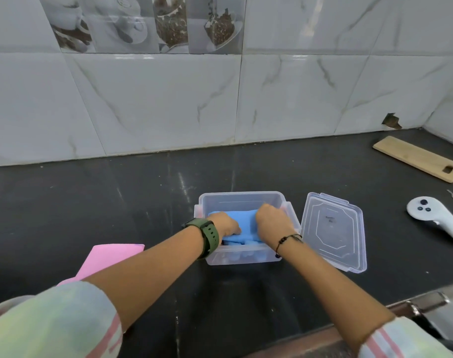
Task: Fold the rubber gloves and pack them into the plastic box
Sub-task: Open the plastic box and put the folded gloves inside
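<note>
A clear plastic box point(242, 198) stands on the black counter, lid off. Inside it lies a folded blue rubber glove point(242, 221). My left hand point(226, 224), with a green watch on the wrist, reaches into the box and grips the glove's left side. My right hand point(272, 222) is curled over the glove's right side, pressing it down inside the box. My fingertips are hidden by the glove and the box wall. A folded pink rubber glove point(105, 258) lies flat on the counter to the left of the box, partly under my left forearm.
The clear lid point(334, 229) lies right of the box. A white handheld controller point(437, 218) and a wooden board point(418, 158) sit further right. A tiled wall rises behind the counter, and the counter's front edge with a metal fitting point(427, 302) runs at lower right.
</note>
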